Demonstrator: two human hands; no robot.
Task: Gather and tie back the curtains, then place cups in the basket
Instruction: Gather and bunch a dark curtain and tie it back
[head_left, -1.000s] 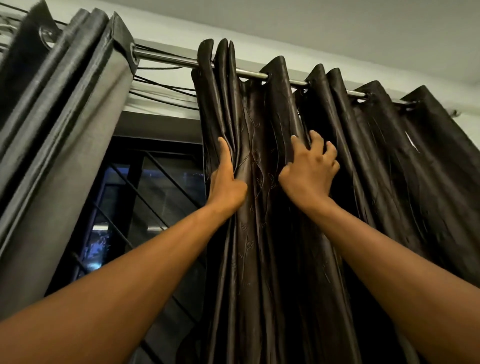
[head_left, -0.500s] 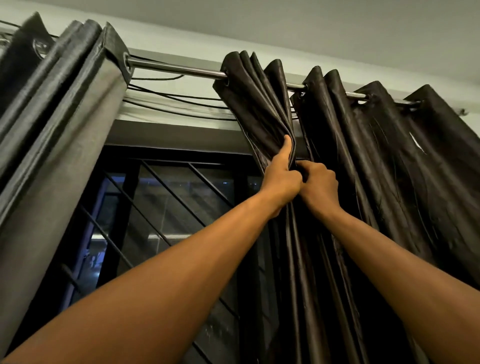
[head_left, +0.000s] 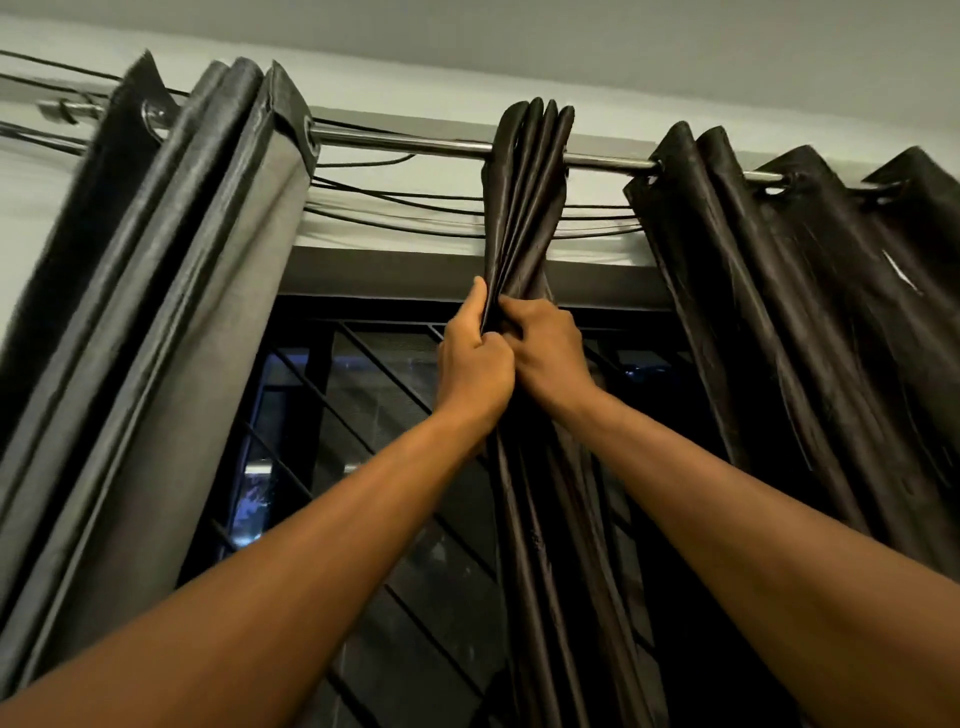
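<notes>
Reaching up toward the curtain rod (head_left: 405, 146), a person holds a tight bundle of dark brown curtain (head_left: 524, 208) with both hands, a little below where its pleats hang from the rod. The left hand (head_left: 475, 358) wraps the left edge of the bundle, thumb pointing up along the fabric and fingers curled into it. The right hand (head_left: 545, 348) sits just beside it, touching it, with its fingers curled round the same folds from the right. Above the hands the pleats are pressed flat together into a narrow fan; below them the cloth falls in long loose folds between the two forearms.

To the right, well apart from the bundle along the rod, the rest of the dark curtain (head_left: 810, 291) hangs in wider waves, and a bare stretch of rod shows between the two parts. To the left hangs a grey curtain (head_left: 171, 322), bunched close at its eyelets and sloping down toward the near left corner.

Between the grey curtain and the gripped bundle the window (head_left: 363, 415) is uncovered, dark glass behind a metal grille with slanting bars. Several thin black cables (head_left: 405, 202) sag along the wall just under the rod. Above is the pale ceiling (head_left: 571, 47). No cups or basket are in view.
</notes>
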